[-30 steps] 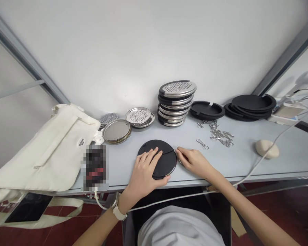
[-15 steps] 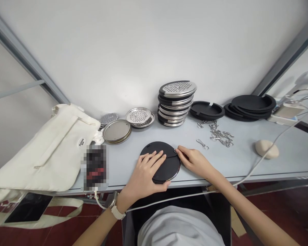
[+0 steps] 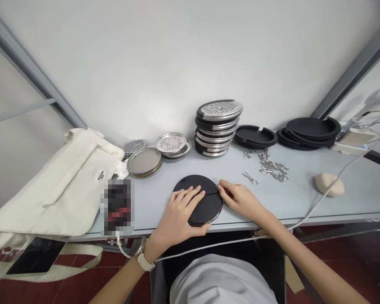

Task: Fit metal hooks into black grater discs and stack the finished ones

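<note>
The left hand (image 3: 180,217) lies open, fingers spread, pressing a black round disc (image 3: 209,210) onto the grey table (image 3: 291,198) (it looks stiff and light, easiest taken by the rim). The right hand (image 3: 240,200) pinches at the rim beside a small metal hook (image 3: 216,186), too small to tell if held. Beyond stand stacked perforated steel lids (image 3: 218,135) and black rings (image 3: 310,128)

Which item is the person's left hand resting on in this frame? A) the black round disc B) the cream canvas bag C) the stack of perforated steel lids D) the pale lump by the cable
A: the left hand lies flat, fingers spread, on the black round disc.
</note>
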Demonstrator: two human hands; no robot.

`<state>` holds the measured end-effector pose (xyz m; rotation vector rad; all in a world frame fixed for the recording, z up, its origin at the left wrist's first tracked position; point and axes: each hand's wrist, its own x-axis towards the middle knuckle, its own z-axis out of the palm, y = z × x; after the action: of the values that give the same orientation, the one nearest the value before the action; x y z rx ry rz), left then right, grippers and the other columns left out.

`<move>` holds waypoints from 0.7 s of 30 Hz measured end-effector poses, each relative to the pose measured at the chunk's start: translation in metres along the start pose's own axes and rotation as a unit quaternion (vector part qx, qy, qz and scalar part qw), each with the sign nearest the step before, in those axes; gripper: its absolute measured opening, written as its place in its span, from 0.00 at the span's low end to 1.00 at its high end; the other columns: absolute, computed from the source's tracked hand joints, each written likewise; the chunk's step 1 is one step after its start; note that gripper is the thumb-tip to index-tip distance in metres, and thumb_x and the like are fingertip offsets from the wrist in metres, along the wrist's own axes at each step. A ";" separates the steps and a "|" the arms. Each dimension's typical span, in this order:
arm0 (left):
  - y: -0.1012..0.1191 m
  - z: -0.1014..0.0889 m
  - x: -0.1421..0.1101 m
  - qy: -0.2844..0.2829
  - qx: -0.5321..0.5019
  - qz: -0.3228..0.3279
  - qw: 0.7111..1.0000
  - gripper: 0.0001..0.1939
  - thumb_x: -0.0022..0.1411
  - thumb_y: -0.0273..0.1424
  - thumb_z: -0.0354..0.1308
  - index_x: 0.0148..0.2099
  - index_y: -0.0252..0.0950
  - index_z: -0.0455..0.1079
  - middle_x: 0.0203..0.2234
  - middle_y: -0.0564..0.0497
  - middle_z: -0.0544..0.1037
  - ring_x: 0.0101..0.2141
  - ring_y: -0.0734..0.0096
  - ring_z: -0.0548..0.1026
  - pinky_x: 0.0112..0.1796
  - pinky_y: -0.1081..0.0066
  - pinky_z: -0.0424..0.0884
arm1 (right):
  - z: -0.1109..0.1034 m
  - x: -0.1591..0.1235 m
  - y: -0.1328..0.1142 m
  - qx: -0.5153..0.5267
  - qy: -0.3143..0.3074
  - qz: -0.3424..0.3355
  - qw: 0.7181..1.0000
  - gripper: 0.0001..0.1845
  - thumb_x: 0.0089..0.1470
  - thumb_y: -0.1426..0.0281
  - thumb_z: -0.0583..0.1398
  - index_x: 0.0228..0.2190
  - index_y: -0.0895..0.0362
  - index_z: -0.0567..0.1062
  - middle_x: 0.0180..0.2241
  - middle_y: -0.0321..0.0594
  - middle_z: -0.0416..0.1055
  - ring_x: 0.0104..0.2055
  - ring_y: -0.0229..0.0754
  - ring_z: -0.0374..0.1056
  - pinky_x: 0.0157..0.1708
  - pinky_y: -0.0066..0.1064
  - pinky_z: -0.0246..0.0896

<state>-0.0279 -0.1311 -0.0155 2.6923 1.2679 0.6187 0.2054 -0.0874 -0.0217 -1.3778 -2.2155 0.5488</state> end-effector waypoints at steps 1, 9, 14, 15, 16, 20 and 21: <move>0.000 0.000 0.000 0.000 0.000 0.000 1.000 0.39 0.57 0.41 0.62 0.67 0.39 0.55 0.65 0.48 0.60 0.62 0.55 0.58 0.60 0.57 0.54 | 0.000 0.000 0.000 0.004 0.000 0.002 1.000 0.13 0.65 0.64 0.46 0.27 0.52 0.56 0.17 0.29 0.55 0.18 0.39 0.55 0.24 0.28 0.46; 0.000 0.000 0.000 0.005 0.008 0.002 1.000 0.39 0.56 0.42 0.63 0.67 0.39 0.55 0.64 0.46 0.61 0.62 0.54 0.59 0.59 0.56 0.55 | 0.001 0.000 0.000 0.000 0.011 -0.007 1.000 0.12 0.64 0.65 0.46 0.28 0.51 0.58 0.17 0.29 0.56 0.18 0.39 0.56 0.23 0.28 0.46; 0.000 0.000 0.000 0.003 0.004 0.001 1.000 0.40 0.56 0.41 0.63 0.67 0.40 0.55 0.64 0.47 0.60 0.62 0.55 0.59 0.60 0.57 0.54 | 0.002 0.000 0.002 -0.010 0.013 -0.014 1.000 0.13 0.65 0.64 0.46 0.27 0.51 0.58 0.17 0.30 0.56 0.18 0.40 0.56 0.23 0.28 0.46; 0.000 0.001 0.000 0.003 0.004 0.000 1.000 0.40 0.56 0.41 0.63 0.67 0.40 0.55 0.64 0.48 0.60 0.62 0.56 0.58 0.60 0.57 0.54 | 0.001 -0.001 0.002 -0.011 0.012 -0.013 1.000 0.13 0.65 0.64 0.46 0.27 0.51 0.57 0.17 0.30 0.56 0.18 0.39 0.56 0.23 0.28 0.46; 0.000 0.001 0.000 0.004 0.004 0.000 1.000 0.39 0.56 0.41 0.63 0.67 0.40 0.55 0.64 0.48 0.60 0.62 0.56 0.58 0.60 0.57 0.54 | 0.001 -0.001 0.002 -0.012 0.011 -0.013 1.000 0.13 0.65 0.64 0.46 0.27 0.52 0.57 0.17 0.30 0.56 0.18 0.39 0.56 0.23 0.28 0.46; 0.000 0.001 0.000 0.006 0.005 -0.001 1.000 0.39 0.56 0.42 0.63 0.67 0.40 0.55 0.64 0.47 0.61 0.61 0.55 0.60 0.59 0.56 0.54 | 0.001 -0.001 0.002 -0.012 0.008 -0.012 1.000 0.14 0.65 0.64 0.46 0.27 0.52 0.57 0.17 0.30 0.56 0.18 0.39 0.56 0.24 0.28 0.46; 0.000 0.001 0.000 0.006 0.004 -0.001 1.000 0.39 0.56 0.42 0.63 0.67 0.40 0.55 0.64 0.47 0.61 0.61 0.55 0.60 0.59 0.56 0.54 | 0.001 -0.001 0.002 -0.013 0.008 -0.013 1.000 0.14 0.65 0.64 0.45 0.27 0.52 0.57 0.17 0.30 0.56 0.18 0.39 0.56 0.24 0.28 0.46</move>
<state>-0.0274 -0.1309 -0.0162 2.6975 1.2803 0.6320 0.2067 -0.0880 -0.0237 -1.3607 -2.2317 0.4994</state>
